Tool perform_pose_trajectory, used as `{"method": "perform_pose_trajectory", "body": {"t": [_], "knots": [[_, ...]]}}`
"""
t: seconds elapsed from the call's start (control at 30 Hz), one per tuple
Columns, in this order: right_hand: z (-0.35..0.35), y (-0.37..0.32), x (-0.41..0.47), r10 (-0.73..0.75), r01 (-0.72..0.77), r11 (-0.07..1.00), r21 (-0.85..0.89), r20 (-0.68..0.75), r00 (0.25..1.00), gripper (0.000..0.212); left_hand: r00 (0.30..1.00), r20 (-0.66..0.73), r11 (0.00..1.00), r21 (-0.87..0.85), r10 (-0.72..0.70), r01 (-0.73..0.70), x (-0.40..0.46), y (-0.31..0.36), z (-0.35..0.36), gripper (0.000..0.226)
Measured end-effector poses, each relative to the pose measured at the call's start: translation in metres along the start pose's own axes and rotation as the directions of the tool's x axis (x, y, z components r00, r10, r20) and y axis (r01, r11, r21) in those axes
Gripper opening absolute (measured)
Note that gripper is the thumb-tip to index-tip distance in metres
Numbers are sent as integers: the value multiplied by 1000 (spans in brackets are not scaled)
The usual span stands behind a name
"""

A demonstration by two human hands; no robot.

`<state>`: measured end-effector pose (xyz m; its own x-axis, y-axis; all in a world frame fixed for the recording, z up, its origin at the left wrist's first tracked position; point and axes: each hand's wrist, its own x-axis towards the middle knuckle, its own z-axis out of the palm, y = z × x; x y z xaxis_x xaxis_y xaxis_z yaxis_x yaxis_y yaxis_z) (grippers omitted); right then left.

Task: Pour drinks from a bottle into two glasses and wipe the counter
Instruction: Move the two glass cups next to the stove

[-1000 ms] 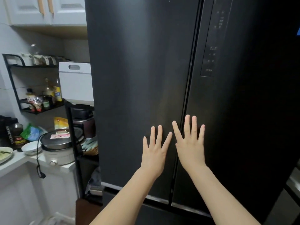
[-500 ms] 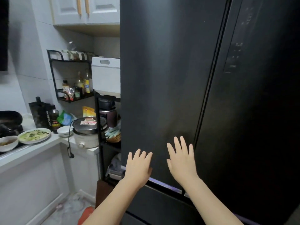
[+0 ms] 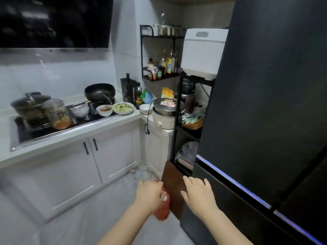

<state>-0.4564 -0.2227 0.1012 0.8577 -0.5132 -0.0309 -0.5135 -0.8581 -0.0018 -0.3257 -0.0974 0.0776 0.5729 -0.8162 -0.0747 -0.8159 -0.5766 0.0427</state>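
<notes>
A narrow kitchen with pale tiled walls [image 3: 70, 75] and a grey floor [image 3: 99, 207]. White cabinets [image 3: 113, 156] run along the left under a dark hood [image 3: 53, 22]; a tall black fridge [image 3: 265, 103] fills the right, a black rack [image 3: 159, 55] far between.

A lived-in home kitchen: a white counter [image 3: 74, 138] carries a built-in hob [image 3: 35, 129] with a wok [image 3: 100, 91] and a lidded pot [image 3: 30, 104], plates of cooked food, a rice cooker [image 3: 166, 113], a condiment rack [image 3: 160, 68], white cabinets [image 3: 70, 170], and a tall black fridge [image 3: 265, 103].
</notes>
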Motion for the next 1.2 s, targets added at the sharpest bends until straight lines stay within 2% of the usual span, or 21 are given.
{"method": "perform_pose_trajectory", "body": {"t": [0.3, 0.5, 0.67, 0.93, 1.07, 1.2], "knots": [[44, -119, 45, -266, 267, 964, 13, 154, 952, 40, 947, 150, 949, -92, -285, 300, -60, -108, 57, 40], [63, -199, 69, -419, 434, 901, -19, 224, 880, 36, 856, 207, 856, -119, -474, 503, -101, -166, 77, 44], [76, -262, 76, -555, 587, 809, -23, 295, 777, 38, 754, 228, 749, -127, -616, 651, -144, -202, 85, 49], [92, -350, 78, -756, 815, 579, -12, 365, 543, 43, 506, 271, 485, -145, -819, 862, -214, -230, 95, 50], [95, -390, 83, -852, 916, 400, -10, 364, 376, 44, 339, 308, 303, -159, -889, 940, -232, -231, 94, 50], [87, -428, 84, -915, 982, 187, 2, 364, 173, 45, 128, 319, 78, -163, -939, 983, -249, -228, 87, 51]]}}
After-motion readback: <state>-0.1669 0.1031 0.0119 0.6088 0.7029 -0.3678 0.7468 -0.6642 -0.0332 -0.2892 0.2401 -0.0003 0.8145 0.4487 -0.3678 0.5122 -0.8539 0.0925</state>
